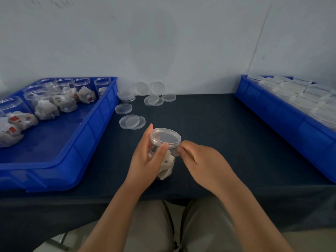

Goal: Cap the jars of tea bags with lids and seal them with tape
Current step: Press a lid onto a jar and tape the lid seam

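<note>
1. Nearest to me, my lap in pale trousers [154,224] is showing below the jar [170,167], under the front edge of the table [227,142], with both bare forearms reaching up from it.
2. My left hand [145,159] is gripping the jar from its left side. The fingers are curling round the clear wall, the thumb is lying across the front, and one fingertip is rising beside the lid [165,136].
3. My right hand [201,160] is sitting against the jar's right side, fingers curled and their tips bunched together on the wall just under the lid. Whether they are pinching anything I cannot tell.
4. The jar is standing upright near the table's front edge, with the clear lid sitting on its mouth and crumpled white tea bags [166,170] lying inside.
5. Loose lids [131,121] are lying beyond the jar and a little left. Some are overlapping and two are leaning on the wall [163,42].
6. Left of the jar, a blue tray [60,160] is holding open jars [45,104] of tea bags. Small red tags [13,119] are showing on some bags, their print too small to read.
7. Right of the jar, well apart, a second blue tray [272,113] is holding close rows of clear round tops [294,93].
8. Under the jar, a dark cloth is covering the table. Behind it the plain pale wall is rising.
</note>
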Tool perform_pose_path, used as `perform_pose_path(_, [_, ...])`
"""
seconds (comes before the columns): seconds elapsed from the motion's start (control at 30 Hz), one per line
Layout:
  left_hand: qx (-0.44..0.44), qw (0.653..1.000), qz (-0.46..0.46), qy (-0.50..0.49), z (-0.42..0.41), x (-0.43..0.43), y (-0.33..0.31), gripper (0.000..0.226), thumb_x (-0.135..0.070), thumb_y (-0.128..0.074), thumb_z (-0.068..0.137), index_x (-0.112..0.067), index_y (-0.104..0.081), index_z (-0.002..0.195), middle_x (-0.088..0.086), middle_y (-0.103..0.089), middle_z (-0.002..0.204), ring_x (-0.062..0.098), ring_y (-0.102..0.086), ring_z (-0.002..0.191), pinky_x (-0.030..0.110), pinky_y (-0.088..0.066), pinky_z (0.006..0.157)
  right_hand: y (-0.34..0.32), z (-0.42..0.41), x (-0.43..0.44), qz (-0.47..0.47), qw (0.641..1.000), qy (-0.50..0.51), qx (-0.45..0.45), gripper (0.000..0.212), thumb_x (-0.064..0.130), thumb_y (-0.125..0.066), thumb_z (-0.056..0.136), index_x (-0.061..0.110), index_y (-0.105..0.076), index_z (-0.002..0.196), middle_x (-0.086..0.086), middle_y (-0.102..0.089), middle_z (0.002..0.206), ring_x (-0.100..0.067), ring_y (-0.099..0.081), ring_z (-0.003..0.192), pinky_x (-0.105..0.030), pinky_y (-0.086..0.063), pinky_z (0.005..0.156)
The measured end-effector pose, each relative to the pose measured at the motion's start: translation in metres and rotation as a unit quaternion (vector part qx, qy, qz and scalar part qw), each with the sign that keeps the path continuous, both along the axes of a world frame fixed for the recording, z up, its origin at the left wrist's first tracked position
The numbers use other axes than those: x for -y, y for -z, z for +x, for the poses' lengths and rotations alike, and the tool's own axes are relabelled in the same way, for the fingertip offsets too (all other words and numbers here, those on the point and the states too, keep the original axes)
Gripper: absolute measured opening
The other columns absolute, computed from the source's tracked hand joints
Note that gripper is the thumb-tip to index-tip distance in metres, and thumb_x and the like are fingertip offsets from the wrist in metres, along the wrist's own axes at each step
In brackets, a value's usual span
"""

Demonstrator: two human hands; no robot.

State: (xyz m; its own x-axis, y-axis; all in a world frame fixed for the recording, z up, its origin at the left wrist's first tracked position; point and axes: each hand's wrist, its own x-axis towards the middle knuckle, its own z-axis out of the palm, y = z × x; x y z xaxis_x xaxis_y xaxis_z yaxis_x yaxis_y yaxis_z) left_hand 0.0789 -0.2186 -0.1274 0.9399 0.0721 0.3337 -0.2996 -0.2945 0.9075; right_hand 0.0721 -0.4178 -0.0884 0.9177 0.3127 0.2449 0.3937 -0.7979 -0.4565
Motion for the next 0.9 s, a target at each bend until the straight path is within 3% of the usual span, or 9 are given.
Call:
perform_pose_path(0.13, [0.017, 1.0, 0.003, 0.017, 0.002, 0.006, -0.003, 0.071, -0.062, -0.057, 0.099, -0.064, -0.018, 0.158, -0.055, -0.036, 0.143, -0.022, -0.039, 0.137, 0.005, -0.04, 0.099, 0.0, 0.003, -0.004, 0.004, 1.0, 0.022, -0.009, 0.026, 0.054, -0.039, 0.111, 0.041, -0.062, 0.11, 0.01, -0.062, 0.073, -0.009, -0.061, 0.064, -0.027, -0.049, 0.056])
perform_pose_path(0.27, [0.033, 0.999, 0.032, 0.01, 0.003, 0.007, 0.0, 0.071, -0.064, -0.068, 0.092, -0.066, -0.027, 0.151, -0.034, -0.05, 0.145, -0.005, -0.049, 0.139, 0.022, -0.043, 0.105, 0.001, 0.003, -0.009, 0.017, 0.999, 0.047, -0.011, 0.022, 0.052, -0.042, 0.111, 0.041, -0.06, 0.105, 0.011, -0.062, 0.074, -0.008, -0.061, 0.064, -0.027, -0.05, 0.056])
perform_pose_path(0.4, [0.045, 0.997, 0.057, 0.005, 0.002, 0.007, 0.003, 0.076, -0.062, -0.074, 0.09, -0.061, -0.03, 0.152, -0.029, -0.052, 0.145, -0.004, -0.051, 0.138, 0.017, -0.044, 0.102, 0.002, -0.002, -0.013, 0.005, 0.997, 0.073, 0.004, 0.018, 0.049, -0.043, 0.111, 0.04, -0.055, 0.101, 0.012, -0.057, 0.07, -0.007, -0.055, 0.059, -0.02, -0.032, 0.052])
perform_pose_path(0.57, [0.072, 0.995, 0.067, 0.007, 0.004, 0.006, 0.005, 0.069, -0.047, -0.079, 0.093, -0.058, -0.036, 0.146, -0.031, -0.055, 0.139, -0.005, -0.053, 0.134, 0.003, -0.04, 0.098, 0.001, -0.006, -0.017, 0.0, 0.996, 0.088, 0.017, 0.017, 0.05, -0.042, 0.111, 0.039, -0.056, 0.108, 0.014, -0.053, 0.07, -0.004, -0.051, 0.057, -0.017, -0.026, 0.051])
perform_pose_path(0.73, [0.069, 0.994, 0.08, -0.016, 0.009, 0.008, 0.006, 0.069, -0.061, -0.081, 0.086, -0.046, -0.044, 0.142, -0.022, -0.06, 0.135, 0.003, -0.059, 0.128, 0.015, -0.048, 0.095, 0.001, -0.005, -0.018, -0.01, 0.995, 0.1, 0.008, 0.018, 0.046, -0.043, 0.111, 0.037, -0.059, 0.114, 0.014, -0.055, 0.072, -0.003, -0.051, 0.058, -0.018, -0.027, 0.051])
perform_pose_path(0.9, [0.083, 0.989, 0.093, -0.081, 0.011, 0.012, 0.005, 0.039, -0.068, -0.058, 0.094, -0.069, -0.039, 0.129, -0.034, -0.059, 0.125, -0.005, -0.062, 0.118, 0.023, -0.052, 0.088, -0.002, -0.005, -0.021, 0.013, 0.995, 0.098, 0.006, 0.034, 0.067, -0.036, 0.105, 0.043, -0.059, 0.111, 0.016, -0.059, 0.071, -0.002, -0.057, 0.058, -0.017, -0.031, 0.05])
